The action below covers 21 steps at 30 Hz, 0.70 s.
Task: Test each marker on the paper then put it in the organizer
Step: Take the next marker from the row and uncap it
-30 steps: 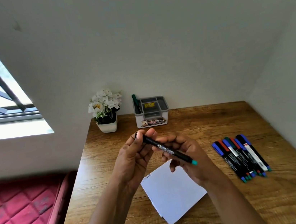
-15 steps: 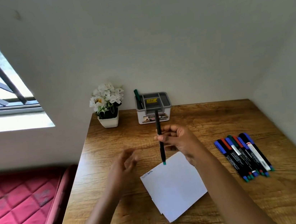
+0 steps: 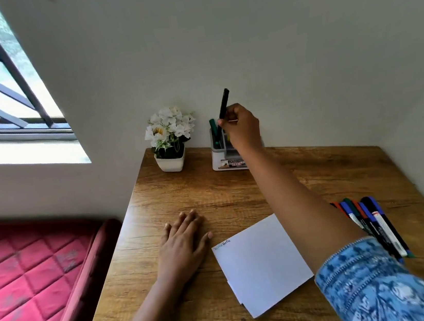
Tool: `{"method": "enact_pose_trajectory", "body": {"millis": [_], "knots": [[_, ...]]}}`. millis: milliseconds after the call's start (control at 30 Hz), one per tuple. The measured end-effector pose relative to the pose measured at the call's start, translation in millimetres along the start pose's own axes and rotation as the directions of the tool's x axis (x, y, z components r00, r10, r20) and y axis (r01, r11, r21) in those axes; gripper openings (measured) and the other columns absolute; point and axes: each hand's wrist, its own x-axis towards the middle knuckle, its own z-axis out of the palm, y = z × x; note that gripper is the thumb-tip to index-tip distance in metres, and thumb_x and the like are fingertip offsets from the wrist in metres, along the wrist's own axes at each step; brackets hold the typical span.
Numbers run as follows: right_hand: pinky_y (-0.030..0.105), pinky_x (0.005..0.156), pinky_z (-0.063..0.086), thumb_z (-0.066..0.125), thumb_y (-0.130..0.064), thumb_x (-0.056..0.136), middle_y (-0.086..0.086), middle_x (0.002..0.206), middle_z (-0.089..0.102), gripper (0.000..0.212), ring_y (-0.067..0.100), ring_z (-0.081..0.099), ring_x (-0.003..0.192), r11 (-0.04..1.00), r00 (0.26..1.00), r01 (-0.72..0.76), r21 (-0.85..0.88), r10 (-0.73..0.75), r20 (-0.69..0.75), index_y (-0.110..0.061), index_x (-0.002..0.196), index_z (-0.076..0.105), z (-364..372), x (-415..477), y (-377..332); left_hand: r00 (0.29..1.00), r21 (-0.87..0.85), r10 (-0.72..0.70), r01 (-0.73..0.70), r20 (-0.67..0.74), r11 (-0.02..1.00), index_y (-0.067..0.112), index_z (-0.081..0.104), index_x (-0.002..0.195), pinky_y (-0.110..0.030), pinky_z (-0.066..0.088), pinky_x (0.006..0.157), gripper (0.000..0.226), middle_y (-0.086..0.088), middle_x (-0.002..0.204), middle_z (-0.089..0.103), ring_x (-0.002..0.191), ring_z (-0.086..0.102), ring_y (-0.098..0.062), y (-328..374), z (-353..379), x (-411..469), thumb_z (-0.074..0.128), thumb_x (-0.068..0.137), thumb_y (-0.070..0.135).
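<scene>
A black marker point(image 3: 224, 103) is held upright over the organizer point(image 3: 217, 161), pinched by the curled fingers point(image 3: 225, 124) of the right hand point(image 3: 241, 128). Its lower end is hidden behind them, so whether it is already inside a compartment cannot be told. Just left of those fingers a green marker point(image 3: 213, 125) is seen standing in the organizer's left compartment. The other compartments are masked by the hand. The left hand point(image 3: 184, 242) is laid flat on the desk point(image 3: 209, 193), fingers straight, nothing held. Just beside its thumb, scribbles are seen on a corner of the paper point(image 3: 262, 261). The task is judged barely begun: a row of markers point(image 3: 375, 225) lies well behind the right fingers, beside the forearm, apparently untested.
</scene>
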Motion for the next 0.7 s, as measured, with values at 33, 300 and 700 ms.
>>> {"method": "enact_pose_trajectory", "body": {"millis": [33,300,700], "knots": [[0.011,0.067,0.045,0.068,-0.015,0.086,0.006,0.102,0.071,0.017,0.013,0.064,0.088,1.0,1.0,0.011,-0.027,-0.011,0.004,-0.008,0.102,0.063,5,4,1,1.0,0.005,0.001,-0.001,0.0,1.0,0.037,0.035,0.143,-0.03,-0.005,0.116,0.085,0.017,0.155,0.019,0.144,0.0,-0.002,0,0,0,0.002,0.078,0.08],[0.031,0.078,0.05,0.068,-0.021,0.085,0.006,0.109,0.07,0.025,0.024,0.063,0.103,0.914,0.981,-0.047,-0.404,0.119,0.156,-0.014,0.109,0.065,32,22,43,1.0,0.065,0.008,-0.008,0.005,0.998,0.037,0.03,0.146,-0.033,-0.003,0.117,0.079,0.017,0.155,0.018,0.143,0.0,-0.003,0,1,1,0.013,0.079,0.077],[0.023,0.064,0.049,0.067,-0.018,0.086,0.001,0.099,0.07,0.016,0.015,0.064,0.09,0.945,0.998,-0.016,-0.326,-0.007,-0.067,-0.018,0.102,0.067,-10,-84,62,1.0,0.052,0.01,-0.01,-0.005,0.999,0.034,0.031,0.146,-0.036,0.0,0.117,0.08,0.014,0.155,0.022,0.144,0.005,-0.007,-1,1,2,0.013,0.08,0.076]]}}
